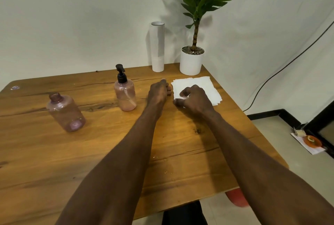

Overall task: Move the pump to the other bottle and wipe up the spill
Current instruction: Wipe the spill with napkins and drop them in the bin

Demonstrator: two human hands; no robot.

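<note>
A pink bottle (125, 96) with a black pump (121, 74) stands upright in the middle of the wooden table (90, 152). An open-necked pink bottle (66, 112) without a pump stands to its left. A stack of white paper napkins (204, 87) lies at the table's right side. My right hand (194, 100) rests on the stack's near-left corner, thumb and fingers pinching the top napkin's edge. My left hand (159, 91) presses its fingertips against the stack's left edge. No spill is plainly visible on the table.
A paper towel roll (157, 47) and a potted plant in a white pot (191, 61) stand at the table's back edge. A black cable (282, 69) hangs along the right wall. Small items on paper (310, 142) lie on the floor at right.
</note>
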